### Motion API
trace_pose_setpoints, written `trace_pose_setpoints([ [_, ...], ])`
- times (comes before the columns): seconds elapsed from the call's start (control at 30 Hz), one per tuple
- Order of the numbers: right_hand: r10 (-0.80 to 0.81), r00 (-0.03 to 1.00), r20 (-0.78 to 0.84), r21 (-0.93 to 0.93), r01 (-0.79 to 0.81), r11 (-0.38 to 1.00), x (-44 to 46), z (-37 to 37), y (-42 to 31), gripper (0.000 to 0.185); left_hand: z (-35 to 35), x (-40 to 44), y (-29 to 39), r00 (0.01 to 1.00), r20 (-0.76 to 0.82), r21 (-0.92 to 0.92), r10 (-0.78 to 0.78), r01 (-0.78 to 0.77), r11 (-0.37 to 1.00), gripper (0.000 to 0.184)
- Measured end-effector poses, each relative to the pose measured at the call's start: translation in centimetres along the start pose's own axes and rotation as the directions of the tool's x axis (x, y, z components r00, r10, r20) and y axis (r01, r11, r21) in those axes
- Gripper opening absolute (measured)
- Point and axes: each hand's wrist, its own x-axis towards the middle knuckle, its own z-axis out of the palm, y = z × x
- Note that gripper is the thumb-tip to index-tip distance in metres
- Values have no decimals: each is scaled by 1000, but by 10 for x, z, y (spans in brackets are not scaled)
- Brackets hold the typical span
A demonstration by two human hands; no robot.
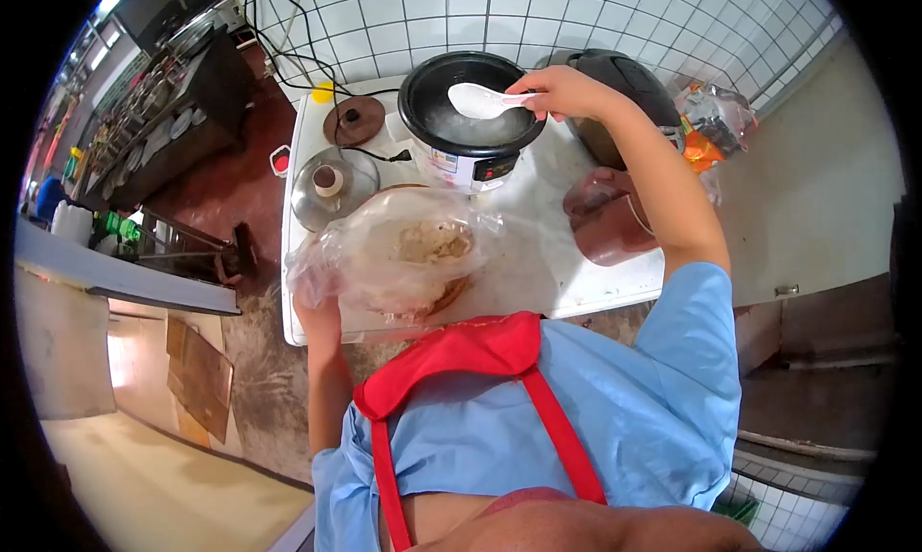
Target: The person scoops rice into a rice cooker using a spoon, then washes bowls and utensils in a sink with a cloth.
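Head view: right fingers (540, 84) hold a white spoon (477, 101) over the cooker (445, 167).

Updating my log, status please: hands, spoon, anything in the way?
Right hand holding white spoon over open rice cooker. Left hand at clear plastic bag, partly veiled by it; grip unclear. No obstruction seen between spoon and cooker.

Smooth, glossy white plastic is seen in the scoop (480, 101) at 12 o'clock, and thin, crinkled clear plastic in the bag (379, 252) at 9. A shiny finish is shown by the round lid (315, 206) at 10, matt red cloth by the apron (459, 357) at 6, smooth glaze by the wall tiles (423, 2) at 12
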Motion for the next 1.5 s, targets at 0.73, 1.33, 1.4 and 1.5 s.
trace_pose_setpoints([
  [0.73,-57,922,-382,-466,-139,874,-30,47,14,20,-24,-35,-11,1000,2,-132,28,-27,991,40],
  [1.33,-40,911,-410,35,60,998,-124,147,45,30,-42,-45,-15,998,-53,83,-35,39,996,26],
  [1.4,77,931,-357,224,5,975,-144,169,47,31,-41,-42,-15,995,-90,119,-49,60,991,27],
  [1.5,190,949,-252,713,49,700,-145,201,55,34,-45,-18,-25,963,-74,-402,-257,207,892,27],
])
